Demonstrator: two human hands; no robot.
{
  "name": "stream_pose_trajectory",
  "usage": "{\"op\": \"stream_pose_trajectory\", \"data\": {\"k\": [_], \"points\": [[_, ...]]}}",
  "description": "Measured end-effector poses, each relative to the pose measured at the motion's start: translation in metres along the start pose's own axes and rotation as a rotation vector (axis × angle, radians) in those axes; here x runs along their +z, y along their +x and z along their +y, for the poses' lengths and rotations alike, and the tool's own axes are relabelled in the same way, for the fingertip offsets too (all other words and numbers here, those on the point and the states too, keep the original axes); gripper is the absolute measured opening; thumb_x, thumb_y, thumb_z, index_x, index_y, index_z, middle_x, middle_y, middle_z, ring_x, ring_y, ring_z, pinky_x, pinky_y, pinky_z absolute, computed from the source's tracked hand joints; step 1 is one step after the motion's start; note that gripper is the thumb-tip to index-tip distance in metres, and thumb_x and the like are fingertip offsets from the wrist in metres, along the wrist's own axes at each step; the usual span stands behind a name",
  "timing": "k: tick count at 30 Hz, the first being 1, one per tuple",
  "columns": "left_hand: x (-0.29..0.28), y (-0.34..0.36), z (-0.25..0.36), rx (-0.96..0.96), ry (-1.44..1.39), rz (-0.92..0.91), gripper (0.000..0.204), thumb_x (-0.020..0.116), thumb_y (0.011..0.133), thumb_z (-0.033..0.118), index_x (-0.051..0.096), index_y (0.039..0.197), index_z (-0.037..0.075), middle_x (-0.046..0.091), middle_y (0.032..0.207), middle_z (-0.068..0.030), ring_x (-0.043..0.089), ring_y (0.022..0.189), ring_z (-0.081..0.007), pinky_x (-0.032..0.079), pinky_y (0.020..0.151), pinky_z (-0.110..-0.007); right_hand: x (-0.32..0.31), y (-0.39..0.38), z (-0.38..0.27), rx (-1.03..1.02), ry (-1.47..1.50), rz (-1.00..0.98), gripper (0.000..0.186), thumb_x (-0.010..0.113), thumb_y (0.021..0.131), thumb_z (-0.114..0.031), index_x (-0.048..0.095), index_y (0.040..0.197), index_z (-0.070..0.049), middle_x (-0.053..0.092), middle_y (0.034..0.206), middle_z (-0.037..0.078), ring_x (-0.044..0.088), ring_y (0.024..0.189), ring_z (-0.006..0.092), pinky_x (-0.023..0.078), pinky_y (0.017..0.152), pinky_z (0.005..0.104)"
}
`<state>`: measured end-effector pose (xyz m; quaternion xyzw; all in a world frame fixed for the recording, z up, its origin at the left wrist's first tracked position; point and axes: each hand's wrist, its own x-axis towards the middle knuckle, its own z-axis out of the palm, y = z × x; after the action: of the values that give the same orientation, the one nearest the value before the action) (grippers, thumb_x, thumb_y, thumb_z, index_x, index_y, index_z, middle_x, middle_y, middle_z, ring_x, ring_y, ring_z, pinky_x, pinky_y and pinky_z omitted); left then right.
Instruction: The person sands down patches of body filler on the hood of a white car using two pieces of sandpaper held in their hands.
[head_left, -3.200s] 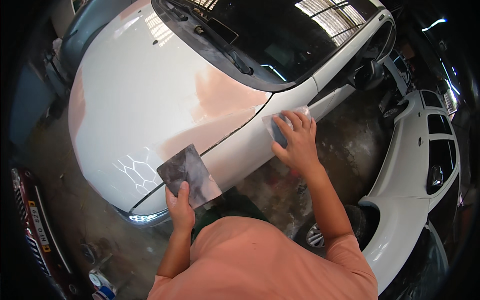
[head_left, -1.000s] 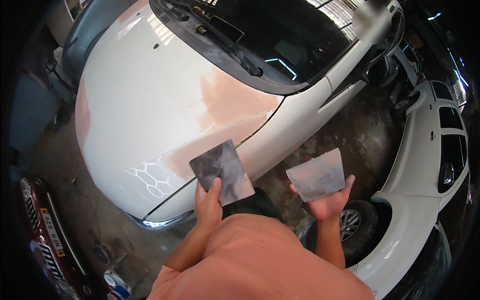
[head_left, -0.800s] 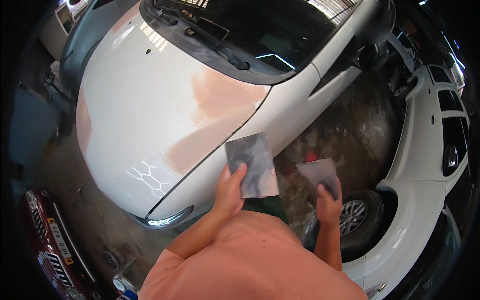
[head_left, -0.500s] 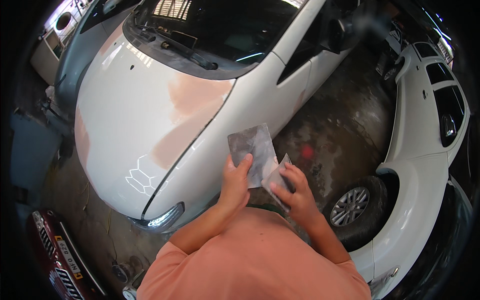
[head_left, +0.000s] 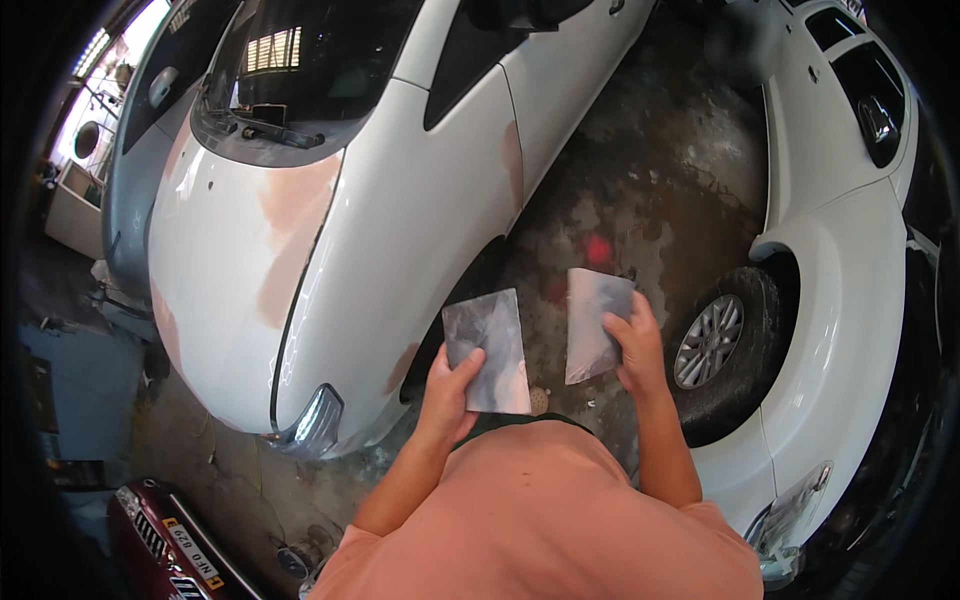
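In front of my chest my left hand [head_left: 446,398] grips a flat grey rectangular plate [head_left: 497,340], thumb on its face, fingers hidden behind. Grey and pinkish smears cover the plate. To its right, my right hand [head_left: 641,345] holds a smaller flat grey sheet [head_left: 594,312] by its right edge, its face smeared pale pink. The two pieces are apart. Closest to them on the left is a white van [head_left: 400,210], with dull pinkish-tan filler patches [head_left: 290,275] on its hood and others on its side.
A second white vehicle [head_left: 850,290] stands on the right, its dark tyre [head_left: 765,350] turned outward. Between the vehicles runs a stained, wet-looking floor [head_left: 640,170]. A dark red bumper [head_left: 150,530] with a grille lies at lower left; a grey-blue vehicle [head_left: 135,190] stands beyond the van.
My right hand has drawn its sheet away from the plate and raised it to the right. My left hand has lowered slightly with the plate. The view has shifted to the right along the van.
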<state>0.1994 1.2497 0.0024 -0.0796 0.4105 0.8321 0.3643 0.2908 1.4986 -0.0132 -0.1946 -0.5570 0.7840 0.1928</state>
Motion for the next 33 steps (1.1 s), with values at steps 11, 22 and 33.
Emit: {"op": "stream_pose_trajectory", "data": {"k": [11, 22, 33], "points": [[0.048, -0.037, -0.037, -0.123, -0.099, 0.015, 0.041, 0.061, 0.098, 0.015, 0.045, 0.133, 0.000, 0.063, 0.117, -0.0145, 0.066, 0.103, -0.0230, 0.057, 0.089, -0.040, 0.024, 0.017, 0.008, -0.008, -0.026, -0.331, 0.067, 0.070, 0.094, -0.021, 0.035, 0.147, 0.001, 0.057, 0.131, 0.014, 0.055, 0.119, 0.0173, 0.043, 0.103, 0.0319], [0.041, -0.037, 0.001, 0.237, 0.197, 0.086, 0.050, 0.060, 0.098, 0.016, 0.038, 0.141, 0.001, 0.055, 0.128, -0.0127, 0.059, 0.114, -0.0209, 0.050, 0.098, -0.038, -0.072, -0.036, 0.023, 0.229, -0.250, -0.257, 0.071, 0.075, 0.085, -0.018, 0.043, 0.145, -0.001, 0.057, 0.135, 0.017, 0.052, 0.126, 0.0233, 0.040, 0.107, 0.0357], [0.073, -0.033, 0.023, 0.060, 0.604, -0.117, 0.060, 0.057, 0.101, 0.030, 0.035, 0.148, -0.002, 0.052, 0.137, -0.0094, 0.049, 0.124, -0.0168, 0.037, 0.108, -0.032, -0.032, 0.023, -0.099, -0.708, -0.906, -0.141, 0.064, 0.081, 0.080, -0.029, 0.053, 0.133, -0.007, 0.066, 0.118, 0.020, 0.067, 0.101, 0.0355, 0.054, 0.086, 0.0390]]}}
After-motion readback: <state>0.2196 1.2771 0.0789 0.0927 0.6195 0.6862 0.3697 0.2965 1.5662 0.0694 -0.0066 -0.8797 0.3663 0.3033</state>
